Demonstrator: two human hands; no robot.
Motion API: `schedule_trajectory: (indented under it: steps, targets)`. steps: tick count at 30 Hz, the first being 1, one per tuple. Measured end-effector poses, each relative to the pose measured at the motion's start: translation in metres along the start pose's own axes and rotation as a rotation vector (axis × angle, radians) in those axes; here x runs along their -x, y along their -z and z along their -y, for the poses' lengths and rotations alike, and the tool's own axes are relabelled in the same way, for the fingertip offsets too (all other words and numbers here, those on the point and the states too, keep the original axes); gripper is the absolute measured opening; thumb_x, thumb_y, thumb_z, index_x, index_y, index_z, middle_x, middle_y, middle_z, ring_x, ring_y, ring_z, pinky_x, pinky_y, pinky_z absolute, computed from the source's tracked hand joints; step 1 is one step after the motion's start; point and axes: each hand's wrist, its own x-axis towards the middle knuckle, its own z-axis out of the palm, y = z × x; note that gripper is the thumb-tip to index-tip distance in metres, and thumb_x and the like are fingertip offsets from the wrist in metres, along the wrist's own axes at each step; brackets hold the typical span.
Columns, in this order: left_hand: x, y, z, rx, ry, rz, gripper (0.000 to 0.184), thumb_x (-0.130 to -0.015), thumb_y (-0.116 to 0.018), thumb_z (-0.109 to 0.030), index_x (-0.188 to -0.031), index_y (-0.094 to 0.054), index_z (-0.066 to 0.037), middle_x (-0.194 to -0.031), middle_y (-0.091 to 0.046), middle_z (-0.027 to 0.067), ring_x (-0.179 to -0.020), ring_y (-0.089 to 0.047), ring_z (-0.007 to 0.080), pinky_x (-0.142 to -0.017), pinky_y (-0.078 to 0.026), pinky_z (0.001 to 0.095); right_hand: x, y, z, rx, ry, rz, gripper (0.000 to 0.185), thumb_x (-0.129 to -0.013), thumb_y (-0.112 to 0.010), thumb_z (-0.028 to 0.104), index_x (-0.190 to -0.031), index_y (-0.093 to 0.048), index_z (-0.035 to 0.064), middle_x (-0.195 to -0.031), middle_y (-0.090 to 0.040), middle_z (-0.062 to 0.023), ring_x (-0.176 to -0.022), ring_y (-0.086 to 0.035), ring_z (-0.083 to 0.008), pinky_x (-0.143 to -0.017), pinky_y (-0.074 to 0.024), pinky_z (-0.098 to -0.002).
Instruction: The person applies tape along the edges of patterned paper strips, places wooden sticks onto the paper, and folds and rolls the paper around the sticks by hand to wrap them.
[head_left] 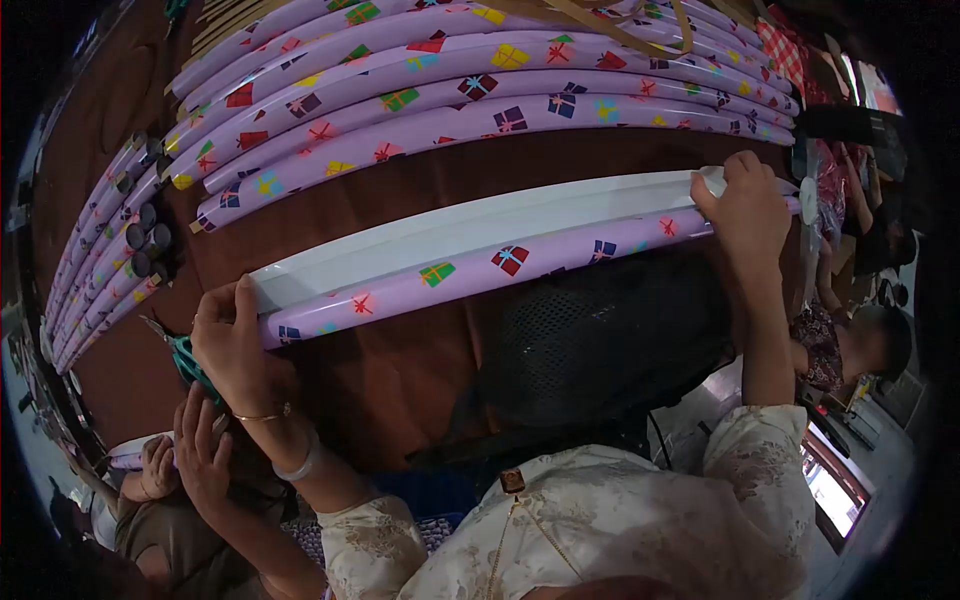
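Observation:
A long sheet of lilac gift-print paper [450, 273], partly rolled, lies across the brown table in front of me, its white inner side [400, 236] showing along the far edge. At the left end my left hand [232, 330] pinches the paper's edge between thumb and fingers. My right hand [742, 205] grips the other end, fingers curled over the white flap and the roll. Green-handled scissors [190, 362] lie just beside my left hand, partly hidden by it.
Several lilac rolls [480, 115] lie side by side beyond the sheet. More rolls [105, 250] are stacked at the left. A black mesh bag [600, 345] sits near me. A co-worker's hands [203, 450] are at lower left; another person sits at far right.

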Motion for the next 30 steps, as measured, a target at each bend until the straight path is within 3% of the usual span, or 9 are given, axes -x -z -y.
schedule_trajectory:
  steps: [18, 19, 22, 24, 28, 30]
  targets:
    - [-0.001, 0.003, 0.0, -0.084, -0.082, 0.004, 0.03, -0.08, -0.064, -0.029, -0.081, -0.064, 0.0, -0.069, -0.063, 0.0078, -0.063, -0.057, 0.0118, -0.059, -0.045, 0.0272, -0.008, 0.0, 0.009, 0.154, 0.13, -0.008, 0.027, -0.068, -0.066, 0.03, -0.072, -0.06, 0.0041, -0.082, -0.056, -0.0063, -0.079, -0.055, -0.0239, -0.06, -0.0459, -0.0382]
    - [0.0, 0.007, -0.008, -0.031, 0.007, 0.068, 0.03, -0.08, -0.064, -0.03, -0.082, -0.065, 0.0, -0.071, -0.064, 0.0082, -0.064, -0.059, 0.0132, -0.06, -0.046, 0.0276, -0.008, -0.001, 0.009, 0.135, 0.138, -0.012, 0.027, -0.068, -0.066, 0.03, -0.072, -0.06, 0.0041, -0.082, -0.056, -0.0063, -0.079, -0.055, -0.0239, -0.06, -0.0459, -0.0382]
    - [-0.002, 0.008, -0.004, -0.041, -0.031, 0.043, 0.032, -0.078, -0.065, -0.032, -0.084, -0.066, -0.001, -0.071, -0.064, 0.0087, -0.064, -0.059, 0.0152, -0.061, -0.046, 0.0284, -0.007, -0.004, 0.006, 0.096, 0.145, -0.034, 0.027, -0.068, -0.066, 0.029, -0.073, -0.06, 0.0033, -0.083, -0.056, -0.0072, -0.08, -0.055, -0.0249, -0.06, -0.0457, -0.0388]
    - [-0.001, 0.009, -0.007, -0.026, -0.076, 0.013, 0.029, -0.075, -0.066, -0.028, -0.077, -0.065, 0.001, -0.066, -0.063, 0.0113, -0.06, -0.06, 0.0194, -0.059, -0.046, 0.0295, -0.005, -0.004, 0.005, 0.082, 0.143, -0.04, 0.027, -0.068, -0.067, 0.028, -0.074, -0.06, 0.0025, -0.083, -0.056, -0.0076, -0.081, -0.055, -0.0254, -0.06, -0.0464, -0.0405]
    - [-0.005, 0.006, 0.001, -0.019, -0.077, 0.021, 0.034, -0.073, -0.066, -0.034, -0.077, -0.065, 0.0, -0.068, -0.063, 0.0138, -0.066, -0.062, 0.0276, -0.063, -0.048, 0.0348, -0.006, -0.01, 0.003, 0.063, 0.128, -0.037, 0.026, -0.067, -0.067, 0.028, -0.072, -0.061, 0.0025, -0.083, -0.056, -0.0078, -0.081, -0.056, -0.0251, -0.06, -0.0477, -0.041]
    - [-0.007, 0.002, 0.007, -0.036, -0.12, -0.024, 0.033, -0.072, -0.066, -0.034, -0.077, -0.065, -0.002, -0.07, -0.064, 0.0131, -0.067, -0.063, 0.0275, -0.063, -0.048, 0.0349, -0.004, -0.012, 0.001, 0.059, 0.177, -0.108, 0.026, -0.068, -0.066, 0.028, -0.072, -0.062, 0.0029, -0.083, -0.057, -0.0078, -0.081, -0.056, -0.0245, -0.059, -0.049, -0.0401]
